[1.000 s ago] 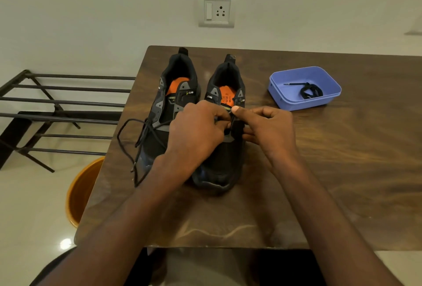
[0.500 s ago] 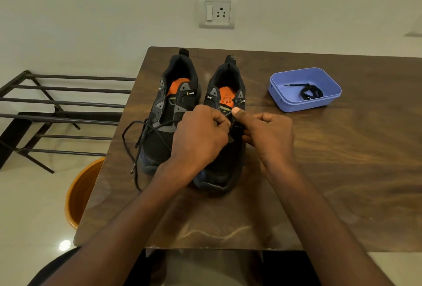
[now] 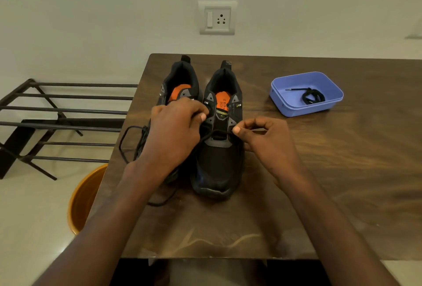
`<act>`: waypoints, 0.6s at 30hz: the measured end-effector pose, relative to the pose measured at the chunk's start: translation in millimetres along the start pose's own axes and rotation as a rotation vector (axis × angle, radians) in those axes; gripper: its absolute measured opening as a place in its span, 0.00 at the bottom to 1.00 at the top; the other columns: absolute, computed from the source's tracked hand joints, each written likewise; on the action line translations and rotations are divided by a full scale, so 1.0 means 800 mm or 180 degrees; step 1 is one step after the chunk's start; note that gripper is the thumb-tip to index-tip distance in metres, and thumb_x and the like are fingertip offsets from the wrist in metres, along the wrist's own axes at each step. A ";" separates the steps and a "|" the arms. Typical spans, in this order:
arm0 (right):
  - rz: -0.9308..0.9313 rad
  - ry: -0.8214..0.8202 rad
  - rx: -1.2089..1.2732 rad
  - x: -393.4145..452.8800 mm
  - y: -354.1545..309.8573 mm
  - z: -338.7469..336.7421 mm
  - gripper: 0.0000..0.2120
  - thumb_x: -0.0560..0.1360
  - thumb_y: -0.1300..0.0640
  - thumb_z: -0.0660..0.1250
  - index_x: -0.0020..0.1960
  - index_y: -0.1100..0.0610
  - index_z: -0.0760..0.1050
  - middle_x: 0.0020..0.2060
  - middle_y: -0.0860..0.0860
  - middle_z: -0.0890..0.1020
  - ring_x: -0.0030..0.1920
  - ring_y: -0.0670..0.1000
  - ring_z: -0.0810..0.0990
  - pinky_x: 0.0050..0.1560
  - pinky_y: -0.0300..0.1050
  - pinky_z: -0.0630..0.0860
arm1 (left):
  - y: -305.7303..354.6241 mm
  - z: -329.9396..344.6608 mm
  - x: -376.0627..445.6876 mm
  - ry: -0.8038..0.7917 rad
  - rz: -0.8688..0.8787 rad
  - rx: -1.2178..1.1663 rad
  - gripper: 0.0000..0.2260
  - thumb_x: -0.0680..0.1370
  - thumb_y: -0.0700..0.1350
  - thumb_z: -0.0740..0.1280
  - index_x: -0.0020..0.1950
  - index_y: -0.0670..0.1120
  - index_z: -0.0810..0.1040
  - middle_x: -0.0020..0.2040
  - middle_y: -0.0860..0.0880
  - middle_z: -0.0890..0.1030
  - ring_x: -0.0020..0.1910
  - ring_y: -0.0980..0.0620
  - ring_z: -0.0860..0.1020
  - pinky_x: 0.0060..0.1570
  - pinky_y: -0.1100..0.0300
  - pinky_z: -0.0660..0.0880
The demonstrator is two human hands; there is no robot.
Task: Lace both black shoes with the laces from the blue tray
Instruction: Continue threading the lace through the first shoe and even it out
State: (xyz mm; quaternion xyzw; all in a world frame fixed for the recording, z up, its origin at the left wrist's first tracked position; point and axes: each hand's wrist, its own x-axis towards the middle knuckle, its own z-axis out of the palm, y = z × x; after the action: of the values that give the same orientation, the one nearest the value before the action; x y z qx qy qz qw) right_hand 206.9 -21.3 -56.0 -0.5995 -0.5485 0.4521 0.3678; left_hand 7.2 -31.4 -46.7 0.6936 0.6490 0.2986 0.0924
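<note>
Two black shoes with orange insoles stand side by side on the brown table [image 3: 342, 183], toes toward me. A black lace [image 3: 214, 132] crosses the lowest eyelets of the right shoe [image 3: 219, 167]. My right hand [image 3: 267, 142] pinches that lace at the shoe's right eyelet. My left hand [image 3: 175, 132] covers the front of the left shoe [image 3: 180, 80] and grips the lace's other side. Loose lace [image 3: 127, 139] loops off the table's left edge. The blue tray [image 3: 306, 107] at the right holds another coiled black lace [image 3: 312, 97].
A black metal rack [image 3: 57, 121] stands left of the table. An orange bucket [image 3: 82, 199] sits on the floor below the table's left edge. A wall socket [image 3: 217, 19] is on the wall behind.
My hands have drawn apart, left and right, uncovering the right shoe's tongue and the lace stretched across its lowest eyelets. The shoes and tray have not moved.
</note>
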 end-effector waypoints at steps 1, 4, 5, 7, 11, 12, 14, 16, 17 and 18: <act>-0.0001 0.0018 -0.0089 0.002 0.000 0.002 0.04 0.76 0.56 0.76 0.43 0.49 0.85 0.43 0.45 0.87 0.50 0.47 0.85 0.57 0.57 0.82 | 0.000 0.001 0.000 -0.0136 -0.0059 0.0002 0.07 0.82 0.45 0.69 0.57 0.57 0.81 0.51 0.58 0.83 0.56 0.56 0.80 0.69 0.46 0.66; -0.0066 0.0066 -0.0418 0.004 0.000 0.004 0.05 0.79 0.55 0.72 0.44 0.47 0.82 0.44 0.45 0.84 0.50 0.48 0.83 0.55 0.60 0.82 | -0.002 0.000 0.002 -0.0326 -0.0171 -0.0260 0.07 0.80 0.48 0.72 0.54 0.59 0.79 0.41 0.60 0.82 0.49 0.60 0.80 0.69 0.44 0.67; -0.0089 0.0081 -0.0489 0.005 0.001 0.003 0.06 0.79 0.55 0.71 0.44 0.47 0.81 0.44 0.45 0.84 0.49 0.49 0.83 0.55 0.61 0.81 | -0.003 0.000 0.003 -0.0365 -0.0184 -0.0315 0.07 0.79 0.48 0.73 0.54 0.59 0.79 0.40 0.60 0.81 0.48 0.61 0.79 0.68 0.42 0.68; -0.0150 0.0081 -0.0543 0.004 0.001 0.000 0.06 0.81 0.55 0.68 0.46 0.47 0.79 0.45 0.46 0.84 0.49 0.50 0.83 0.54 0.61 0.82 | -0.004 -0.001 0.003 -0.0414 -0.0176 -0.0401 0.08 0.78 0.48 0.74 0.55 0.57 0.80 0.39 0.59 0.82 0.47 0.62 0.79 0.67 0.41 0.70; 0.0168 0.0448 0.0812 0.007 -0.009 -0.021 0.07 0.86 0.59 0.58 0.56 0.57 0.75 0.48 0.52 0.86 0.45 0.53 0.88 0.43 0.50 0.82 | -0.006 -0.001 0.004 -0.0521 -0.0058 -0.0465 0.09 0.79 0.41 0.73 0.57 0.51 0.81 0.39 0.55 0.81 0.44 0.61 0.79 0.66 0.47 0.73; 0.0190 0.0798 0.1208 0.008 -0.009 -0.029 0.08 0.86 0.59 0.57 0.58 0.59 0.74 0.48 0.53 0.86 0.44 0.54 0.88 0.40 0.48 0.82 | -0.006 -0.002 0.004 -0.0537 -0.0034 -0.0485 0.09 0.79 0.41 0.73 0.58 0.50 0.82 0.39 0.55 0.81 0.44 0.61 0.79 0.64 0.55 0.75; -0.0138 0.1529 0.0810 0.016 0.000 -0.043 0.06 0.85 0.58 0.60 0.59 0.58 0.74 0.48 0.50 0.84 0.46 0.51 0.87 0.43 0.46 0.81 | -0.005 -0.006 0.005 -0.0577 0.0005 -0.0500 0.09 0.79 0.41 0.73 0.59 0.48 0.82 0.39 0.54 0.81 0.44 0.63 0.79 0.51 0.73 0.74; -0.0684 0.1750 -0.0254 0.017 0.009 -0.043 0.07 0.81 0.56 0.67 0.59 0.52 0.74 0.50 0.44 0.81 0.52 0.44 0.82 0.52 0.45 0.79 | -0.006 -0.009 0.005 -0.0599 0.0034 -0.0478 0.09 0.79 0.41 0.73 0.59 0.48 0.82 0.39 0.54 0.81 0.43 0.63 0.78 0.43 0.77 0.71; -0.0986 0.1586 -0.0695 0.017 0.013 -0.038 0.09 0.80 0.52 0.70 0.59 0.50 0.75 0.53 0.44 0.80 0.55 0.45 0.79 0.56 0.46 0.77 | -0.006 -0.008 0.005 -0.0604 0.0042 -0.0462 0.09 0.79 0.41 0.73 0.59 0.49 0.82 0.39 0.54 0.81 0.42 0.64 0.78 0.41 0.76 0.71; -0.1219 0.1283 -0.1120 0.017 0.013 -0.033 0.10 0.78 0.46 0.70 0.58 0.47 0.77 0.55 0.44 0.79 0.58 0.46 0.77 0.58 0.48 0.75 | -0.007 -0.008 0.005 -0.0604 0.0053 -0.0458 0.10 0.79 0.42 0.73 0.59 0.49 0.82 0.39 0.54 0.81 0.41 0.64 0.78 0.41 0.76 0.70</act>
State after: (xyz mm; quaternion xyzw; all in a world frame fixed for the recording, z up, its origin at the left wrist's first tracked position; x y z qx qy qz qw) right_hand 235.0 -7.9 -59.3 -0.6172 -0.6372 0.1453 0.4381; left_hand -1.3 -28.5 -43.4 0.7157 0.6085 0.2782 0.2005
